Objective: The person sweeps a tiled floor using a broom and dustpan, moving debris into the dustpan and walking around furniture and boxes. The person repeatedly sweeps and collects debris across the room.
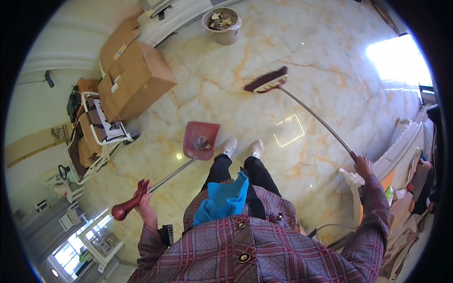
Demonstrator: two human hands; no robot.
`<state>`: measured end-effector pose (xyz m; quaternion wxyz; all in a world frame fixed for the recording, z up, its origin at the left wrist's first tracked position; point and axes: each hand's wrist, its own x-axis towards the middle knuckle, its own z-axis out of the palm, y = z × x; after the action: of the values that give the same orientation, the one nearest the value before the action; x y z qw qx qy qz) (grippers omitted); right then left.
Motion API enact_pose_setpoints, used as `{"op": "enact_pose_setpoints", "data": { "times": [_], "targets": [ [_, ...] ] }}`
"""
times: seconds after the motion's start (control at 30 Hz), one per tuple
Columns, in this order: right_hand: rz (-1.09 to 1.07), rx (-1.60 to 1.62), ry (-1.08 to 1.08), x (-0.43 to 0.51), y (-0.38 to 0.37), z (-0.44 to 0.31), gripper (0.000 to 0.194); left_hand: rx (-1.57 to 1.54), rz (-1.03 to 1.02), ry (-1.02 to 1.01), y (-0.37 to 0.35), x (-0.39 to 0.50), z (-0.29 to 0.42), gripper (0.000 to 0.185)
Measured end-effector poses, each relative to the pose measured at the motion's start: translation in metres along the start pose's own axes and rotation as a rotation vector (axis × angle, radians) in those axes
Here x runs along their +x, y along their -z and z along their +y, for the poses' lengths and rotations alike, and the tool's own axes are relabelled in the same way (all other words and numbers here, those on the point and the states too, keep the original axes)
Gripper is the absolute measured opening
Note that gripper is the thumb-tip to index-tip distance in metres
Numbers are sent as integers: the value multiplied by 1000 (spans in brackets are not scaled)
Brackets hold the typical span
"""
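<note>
My left hand (146, 206) grips the red plastic handle of a long-handled dustpan (200, 140) at the lower left. The pan lies to the left of my shoes, with a small heap of grey debris (201, 143) inside. Out to the right, my right hand (364, 167) is closed around the upper end of a broom's metal pole (316, 118). The broom head (267, 80), with dark bristles and a pale back, is ahead of my feet, between the cardboard box and the bright patch; whether its bristles touch the floor I cannot tell. A blue cloth (223, 201) hangs at my waist.
A large cardboard box (141, 83) stands at the left beside a white-framed wheeled cart (106, 132). A waste bin (222, 26) filled with refuse is at the top. White furniture (398, 152) and assorted goods line the right, where another person's arm shows. A dark cable (332, 225) runs near my right side.
</note>
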<state>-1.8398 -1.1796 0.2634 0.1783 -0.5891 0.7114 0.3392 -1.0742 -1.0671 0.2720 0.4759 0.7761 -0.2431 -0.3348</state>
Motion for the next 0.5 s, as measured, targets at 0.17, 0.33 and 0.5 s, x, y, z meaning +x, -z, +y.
{"op": "enact_pose_setpoints", "data": {
  "times": [0.17, 0.33, 0.5],
  "targets": [
    [-43, 397, -254, -119, -50, 18, 19, 58, -89, -48, -13, 4, 23, 45],
    [-292, 899, -484, -260, -109, -59, 17, 24, -202, -50, -37, 21, 50, 45],
    [-420, 943, -385, -396, -168, -177, 20, 36, -325, -47, -63, 47, 57, 47]
  ]
}}
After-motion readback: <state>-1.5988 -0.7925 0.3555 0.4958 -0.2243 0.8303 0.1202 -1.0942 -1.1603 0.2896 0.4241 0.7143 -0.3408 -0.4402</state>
